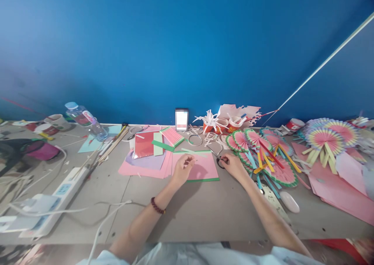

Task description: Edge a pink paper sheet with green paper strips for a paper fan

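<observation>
A pink paper sheet [204,172] with green strips along its long edges lies flat on the table. My left hand [183,169] is over its left part, thumb and fingertips pinched together; whether something small is between them cannot be made out. To the right of the sheet, my right hand [233,165] has its fingers closed on the black handles of a pair of scissors [219,162]. Pale narrow paper strips [195,152] lie at the sheet's far edge. Left of it, a pleated pink and green paper piece [173,136] rests near a pile of coloured paper [146,165].
Finished paper fans [280,172] crowd the right side, beside a white computer mouse [289,202]. A phone [181,120] stands against the blue wall. Paper cups [221,125] hold scraps. On the left are a tilted bottle [87,119] and a power strip [64,197] with loose cables.
</observation>
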Tool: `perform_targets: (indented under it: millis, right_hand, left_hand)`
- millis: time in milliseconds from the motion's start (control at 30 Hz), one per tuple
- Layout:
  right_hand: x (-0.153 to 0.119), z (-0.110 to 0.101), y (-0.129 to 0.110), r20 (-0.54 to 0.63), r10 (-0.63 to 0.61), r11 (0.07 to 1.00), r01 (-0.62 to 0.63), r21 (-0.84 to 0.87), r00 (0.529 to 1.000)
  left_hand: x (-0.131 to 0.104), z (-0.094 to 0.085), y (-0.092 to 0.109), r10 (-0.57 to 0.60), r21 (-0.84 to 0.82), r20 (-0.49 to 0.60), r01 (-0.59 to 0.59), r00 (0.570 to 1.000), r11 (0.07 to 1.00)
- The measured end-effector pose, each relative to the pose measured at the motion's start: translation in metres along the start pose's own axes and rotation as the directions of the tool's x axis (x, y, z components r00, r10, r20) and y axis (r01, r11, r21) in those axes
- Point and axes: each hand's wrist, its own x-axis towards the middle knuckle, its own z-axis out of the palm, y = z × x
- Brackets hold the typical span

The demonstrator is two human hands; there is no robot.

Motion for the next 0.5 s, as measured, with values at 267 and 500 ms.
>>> perform_targets:
  millis: [267,500]
  right_hand:
    - [-0.029,0.016,-0.068,0.514,0.053,0.639,-0.425,0.641,0.856]
    - [-0.035,0.026,-0.077,0.590,0.066,0.480,-0.544,0.688,0.805]
  left_hand:
    - [-0.019,0.007,-0.006,0.447,0.382,-0.001,-0.413,0.895,0.827]
    - [-0.024,0.007,-0.013,0.739,0.615,0.163,-0.653,0.654,0.442]
